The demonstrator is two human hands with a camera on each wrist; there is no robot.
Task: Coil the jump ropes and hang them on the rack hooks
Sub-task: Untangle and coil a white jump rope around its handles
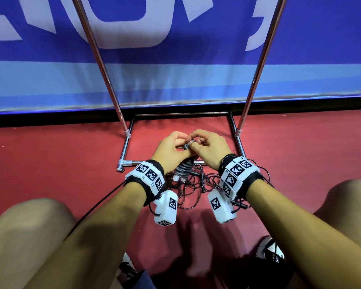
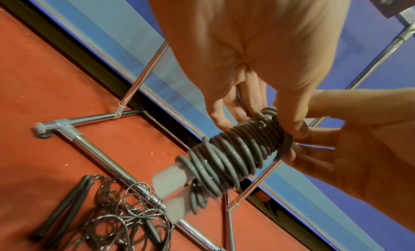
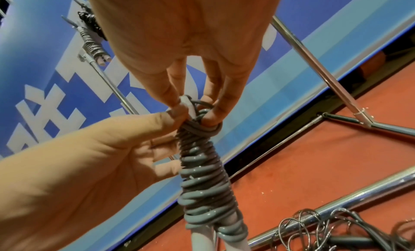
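Observation:
A grey jump rope (image 1: 183, 171) is wound in tight turns around its two white handles (image 2: 170, 182). The bundle (image 2: 235, 159) hangs tilted above the red floor. My left hand (image 1: 180, 143) grips the bundle's top end between thumb and fingers. My right hand (image 3: 193, 108) pinches the rope's last loop and a white end piece at the same top end (image 3: 202, 127). Both hands meet over the chrome rack base (image 1: 126, 142). Another coiled grey rope (image 3: 93, 43) hangs high on the rack in the right wrist view.
A tangle of thin black wire ropes (image 1: 196, 185) with black handles (image 2: 65, 207) lies on the floor across the rack's front bar (image 2: 105, 159). Two chrome uprights (image 1: 100, 59) rise before a blue banner wall (image 1: 175, 76). My knees and shoes frame the near floor.

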